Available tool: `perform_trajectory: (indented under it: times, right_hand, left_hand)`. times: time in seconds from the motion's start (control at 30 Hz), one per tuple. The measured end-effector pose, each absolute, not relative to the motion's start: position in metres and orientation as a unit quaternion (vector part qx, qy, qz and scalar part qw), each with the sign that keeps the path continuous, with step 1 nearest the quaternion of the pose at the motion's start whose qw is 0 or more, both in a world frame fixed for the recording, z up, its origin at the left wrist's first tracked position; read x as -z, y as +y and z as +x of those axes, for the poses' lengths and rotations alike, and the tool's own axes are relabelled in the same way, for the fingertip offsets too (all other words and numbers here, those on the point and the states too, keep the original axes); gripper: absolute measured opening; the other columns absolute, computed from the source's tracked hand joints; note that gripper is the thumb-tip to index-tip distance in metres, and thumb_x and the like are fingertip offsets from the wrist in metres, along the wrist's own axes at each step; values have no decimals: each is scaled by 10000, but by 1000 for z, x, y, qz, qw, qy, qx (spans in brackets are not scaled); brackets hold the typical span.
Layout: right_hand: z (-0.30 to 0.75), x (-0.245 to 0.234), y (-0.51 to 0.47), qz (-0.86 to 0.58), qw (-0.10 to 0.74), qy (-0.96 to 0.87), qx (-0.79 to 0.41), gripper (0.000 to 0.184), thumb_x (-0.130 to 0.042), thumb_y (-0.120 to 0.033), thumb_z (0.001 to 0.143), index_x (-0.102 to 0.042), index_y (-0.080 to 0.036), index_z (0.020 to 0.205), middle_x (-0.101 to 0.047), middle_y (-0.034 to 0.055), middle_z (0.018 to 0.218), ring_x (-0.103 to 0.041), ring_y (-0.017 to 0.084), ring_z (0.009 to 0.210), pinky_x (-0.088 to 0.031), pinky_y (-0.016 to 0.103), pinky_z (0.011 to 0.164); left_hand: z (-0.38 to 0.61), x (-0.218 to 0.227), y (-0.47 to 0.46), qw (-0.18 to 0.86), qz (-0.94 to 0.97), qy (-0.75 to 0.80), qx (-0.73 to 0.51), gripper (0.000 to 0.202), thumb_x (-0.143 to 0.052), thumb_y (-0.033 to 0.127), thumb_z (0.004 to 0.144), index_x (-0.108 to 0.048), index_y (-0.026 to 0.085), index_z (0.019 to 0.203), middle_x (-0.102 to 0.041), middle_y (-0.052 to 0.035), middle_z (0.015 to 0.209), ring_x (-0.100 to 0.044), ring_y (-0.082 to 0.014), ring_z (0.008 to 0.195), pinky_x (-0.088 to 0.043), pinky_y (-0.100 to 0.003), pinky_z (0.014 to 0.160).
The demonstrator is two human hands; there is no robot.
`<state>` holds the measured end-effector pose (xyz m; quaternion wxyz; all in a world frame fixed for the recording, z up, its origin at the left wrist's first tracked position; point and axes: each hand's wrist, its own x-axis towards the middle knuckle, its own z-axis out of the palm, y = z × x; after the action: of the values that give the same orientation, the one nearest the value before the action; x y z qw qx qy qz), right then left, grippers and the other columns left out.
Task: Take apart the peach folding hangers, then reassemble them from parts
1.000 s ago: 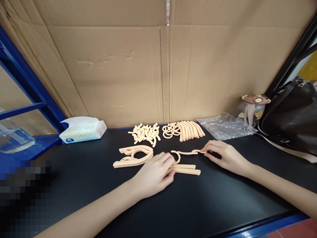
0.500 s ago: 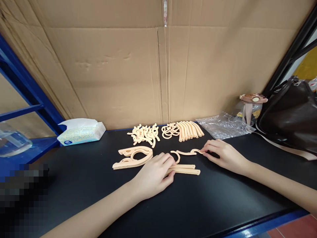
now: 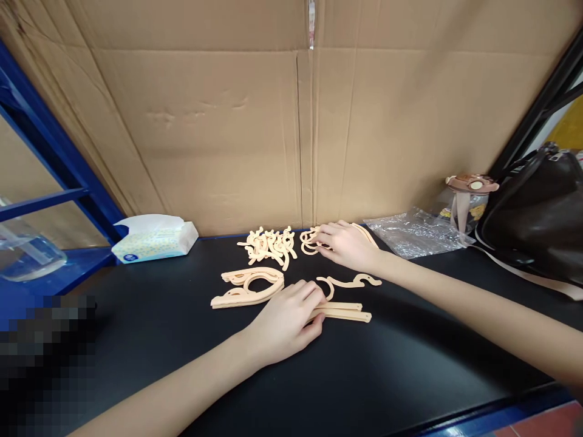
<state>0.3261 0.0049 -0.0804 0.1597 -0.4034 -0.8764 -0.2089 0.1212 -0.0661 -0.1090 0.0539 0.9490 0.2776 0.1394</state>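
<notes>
My left hand point(image 3: 286, 321) is closed around a pair of beige plastic hanger arms point(image 3: 348, 312), whose straight ends stick out to the right. Past its fingertips lies a curved beige piece point(image 3: 328, 288), and beside that a thin wavy hook piece point(image 3: 357, 281) rests on the table. My right hand point(image 3: 344, 243) reaches over the back row, fingers apart and bent down at the ring-shaped hook pieces point(image 3: 308, 243). It covers most of the curved hanger arms point(image 3: 364, 233) there. Left of my left hand are folded beige hangers point(image 3: 246, 297).
A heap of small beige pieces point(image 3: 268, 244) lies at the back. A tissue pack point(image 3: 155, 240) is at the back left. Towards the right are a clear plastic bag point(image 3: 401, 233), a bottle point(image 3: 471, 197) and a dark bag point(image 3: 532, 218). Cardboard point(image 3: 204, 133) stands behind the black table point(image 3: 364, 382).
My right hand has let go of the wavy hook piece and moved back and left to the ring-shaped pieces. My left hand keeps its hold on the hanger arms. The view has shifted slightly.
</notes>
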Motion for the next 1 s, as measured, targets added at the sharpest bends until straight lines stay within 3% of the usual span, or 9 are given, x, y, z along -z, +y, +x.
perform_trajectory:
  times: [0.3, 0.7, 0.87, 1.0]
  right_hand:
    - [268, 79, 74, -300, 80, -912, 269, 209, -431, -136, 922, -622, -128, 1008, -593, 99, 1004, -515, 202, 900, -300, 318, 766]
    - [239, 79, 83, -225, 27, -922, 314, 223, -407, -51, 901, -626, -88, 885, -597, 125, 922, -508, 225, 885, -335, 347, 749]
    - [239, 77, 85, -211, 14, -922, 326, 220, -427, -53, 895, -635, -93, 837, -609, 126, 904, -514, 233, 891, -338, 351, 751]
    - [242, 77, 85, -198, 11, -924, 328, 224, -408, -73, 913, -630, -109, 906, -611, 112, 927, -513, 224, 895, -340, 348, 757]
  left_hand:
    - [120, 109, -65, 52, 950, 270, -148, 88, -433, 184, 884, -494, 193, 945, -569, -34, 929, -521, -187, 825, -425, -305, 709]
    - [120, 109, -65, 47, 950, 274, -143, 86, -431, 198, 892, -489, 193, 955, -564, -37, 931, -524, -193, 831, -421, -307, 706]
    - [120, 109, -65, 51, 950, 272, -144, 88, -441, 188, 882, -488, 193, 956, -565, -36, 936, -527, -192, 837, -428, -305, 711]
    - [120, 110, -65, 52, 949, 273, -150, 82, -441, 198, 887, -489, 196, 953, -568, -35, 929, -534, -192, 833, -428, -300, 705]
